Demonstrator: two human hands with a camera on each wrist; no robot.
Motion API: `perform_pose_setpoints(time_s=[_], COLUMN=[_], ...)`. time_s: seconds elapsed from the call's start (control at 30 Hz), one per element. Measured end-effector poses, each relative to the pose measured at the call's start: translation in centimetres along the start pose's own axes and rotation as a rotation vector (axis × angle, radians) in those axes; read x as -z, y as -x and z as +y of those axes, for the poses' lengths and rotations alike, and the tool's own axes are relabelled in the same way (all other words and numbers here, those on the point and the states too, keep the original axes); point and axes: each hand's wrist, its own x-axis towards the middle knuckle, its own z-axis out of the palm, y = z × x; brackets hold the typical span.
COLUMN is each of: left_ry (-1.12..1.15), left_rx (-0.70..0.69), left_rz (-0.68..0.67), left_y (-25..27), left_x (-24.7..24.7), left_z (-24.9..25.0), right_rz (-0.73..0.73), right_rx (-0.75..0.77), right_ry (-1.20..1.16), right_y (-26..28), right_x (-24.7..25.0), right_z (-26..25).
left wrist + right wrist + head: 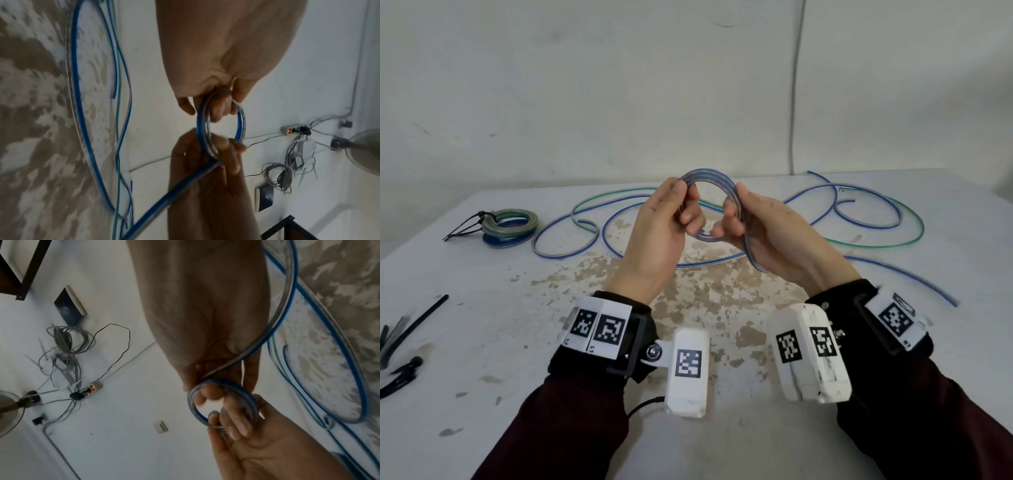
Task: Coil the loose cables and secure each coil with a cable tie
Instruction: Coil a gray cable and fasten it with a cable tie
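Observation:
A small coil of blue-and-clear cable (705, 174) is held above the table between both hands. My left hand (684, 205) pinches its left side, and my right hand (732, 219) grips its right side with fingers curled through the ring. In the left wrist view the coil (240, 123) hangs between the left hand (216, 105) above and the right hand (222, 155) below. The cable's loose tail (914, 279) runs from the right hand over the table. A green cable (907, 241) lies loose at the back right.
Two finished coils (512, 223), fastened with black ties, lie stacked at the back left. Loose black cable ties (404, 337) lie at the table's left edge. The white table (482, 342) has worn brown patches in the middle. A wall stands close behind.

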Motion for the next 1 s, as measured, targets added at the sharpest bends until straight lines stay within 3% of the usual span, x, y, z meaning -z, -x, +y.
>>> perform_pose_setpoints(time_s=[0.2, 0.4, 0.47, 0.57, 0.73, 0.83, 0.9, 1.0], left_ry=[-0.286, -0.492, -0.452, -0.266, -0.137, -0.081, -0.095, -0.217], left_rx=[0.125, 0.02, 0.008, 0.003, 0.06, 0.192, 0.295, 0.318], left_rz=[-0.179, -0.082, -0.03, 0.061, -0.001, -0.106, -0.168, -0.206], left_y=[0.4, 0.3, 0.3, 0.2, -0.1, 0.1, 0.2, 0.4], left_x=[1.1, 1.2, 0.7, 0.5, 1.1, 1.1, 1.3, 1.5], left_z=[0.8, 0.5, 0.2, 0.1, 0.6, 0.9, 1.1, 1.0], right_rz=[0.062, 0.162, 0.14, 0.012, 0.047, 0.1, 0.081, 0.019], right_rx=[0.055, 0.226, 0.154, -0.095, 0.005, 0.054, 0.068, 0.024], right_ry=[0.265, 0.605, 0.514, 0.204, 0.038, 0.084, 0.249, 0.466], right_y=[-0.1, 0.0, 0.1, 0.3, -0.2, -0.5, -0.5, -0.2], right_x=[-0.3, -0.1, 0.1, 0.1, -0.4, -0.1, 0.3, 0.5], right_z=[0.3, 0.5, 0.5, 0.4, 0.6, 0.6, 0.6, 0.6])
